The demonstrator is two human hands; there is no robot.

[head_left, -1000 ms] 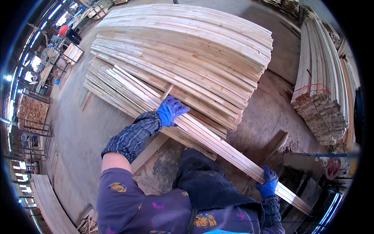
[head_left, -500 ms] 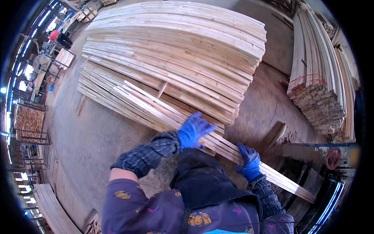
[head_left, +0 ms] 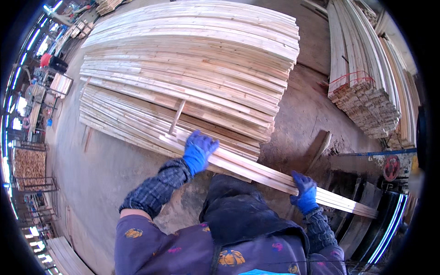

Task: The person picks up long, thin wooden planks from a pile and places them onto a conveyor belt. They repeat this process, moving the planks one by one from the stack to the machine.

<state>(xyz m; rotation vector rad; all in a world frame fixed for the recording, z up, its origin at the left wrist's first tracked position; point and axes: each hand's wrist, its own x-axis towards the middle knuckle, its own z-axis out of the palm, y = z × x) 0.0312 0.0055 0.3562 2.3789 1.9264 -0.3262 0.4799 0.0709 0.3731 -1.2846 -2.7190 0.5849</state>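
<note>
Wooden strips (head_left: 252, 169), several of them, lie side by side in a flat, narrow bundle, slanting from above the low pile of boards (head_left: 119, 112) in front of me down to my right. They are long, slender and pale, creamy with a faint pinkish tint, and fine darker lines run lengthwise where one meets the next. Their faces look smooth and catch the light, brighter than much of the large stack (head_left: 192, 68) beyond. My blue-gloved right hand (head_left: 304, 190) is closed around them; farther right, their ends show just beside a dark, glossy surface (head_left: 389, 224). My left hand (head_left: 200, 150), gloved alike, lies over them nearer the other end; I cannot tell how tightly its fingers bend. A short slat (head_left: 178, 117) lies crosswise near that end.
</note>
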